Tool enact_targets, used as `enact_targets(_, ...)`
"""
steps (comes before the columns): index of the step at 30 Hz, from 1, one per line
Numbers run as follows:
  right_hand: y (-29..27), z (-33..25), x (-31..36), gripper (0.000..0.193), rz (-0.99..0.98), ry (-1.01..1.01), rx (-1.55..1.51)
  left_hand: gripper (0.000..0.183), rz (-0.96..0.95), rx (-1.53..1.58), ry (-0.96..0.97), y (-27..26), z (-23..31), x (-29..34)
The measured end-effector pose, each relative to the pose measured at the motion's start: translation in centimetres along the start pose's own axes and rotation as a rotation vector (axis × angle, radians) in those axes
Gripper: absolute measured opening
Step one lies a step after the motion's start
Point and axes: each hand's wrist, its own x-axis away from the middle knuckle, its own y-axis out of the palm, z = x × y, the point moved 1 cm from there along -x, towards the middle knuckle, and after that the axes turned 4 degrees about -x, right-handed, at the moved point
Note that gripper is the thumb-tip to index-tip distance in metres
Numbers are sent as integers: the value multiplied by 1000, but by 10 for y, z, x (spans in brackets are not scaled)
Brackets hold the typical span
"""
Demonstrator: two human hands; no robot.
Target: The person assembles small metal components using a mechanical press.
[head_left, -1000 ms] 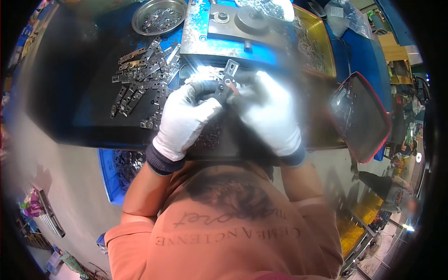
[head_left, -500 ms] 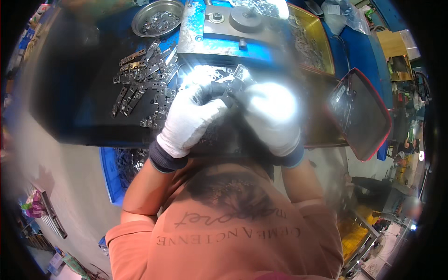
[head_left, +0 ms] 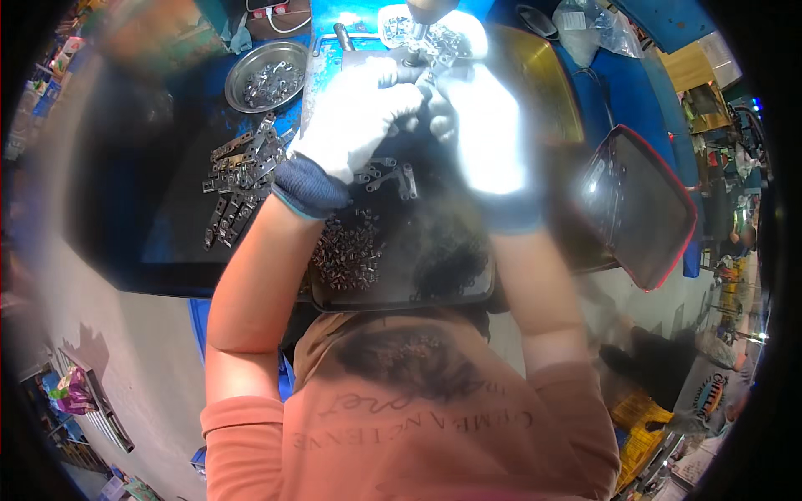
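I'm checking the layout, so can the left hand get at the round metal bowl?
Probably yes: the round metal bowl sits open just left of the left hand, and nothing visible blocks the way between.

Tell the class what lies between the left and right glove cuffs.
In the head view, small metal links lie on the dark tray, nearer the left cuff than the right cuff.

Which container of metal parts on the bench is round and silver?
The metal bowl left of your left hand; the white tub, dark tray and yellow tray aren't silver or circular.
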Motion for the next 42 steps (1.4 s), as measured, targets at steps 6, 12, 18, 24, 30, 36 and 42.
enact_targets(6,-1,5,-35,18,-135,-5,-176,26,250,-360,185,-20,-12,-27)
enact_targets(12,-17,18,-63,24,-181,81,-12,20,210,-3,-60,-21,-13,-33)
enact_targets(18,-10,7,-54,22,-163,-25,217,17,179,86,-32,5,33,-3)
enact_targets(24,-13,6,-55,15,-130,38,171,18,112,9,-40,-4,23,-13)
enact_targets(30,-3,-1,-47,13,-108,-16,174,20,120,-341,229,-43,-51,-54)
enact_targets(36,-25,4,-38,13,-393,-88,275,21,-60,-105,43,-18,6,-3)
enact_targets(42,-21,5,55,16,-360,-68,754,33,-84,57,-166,-17,3,93)
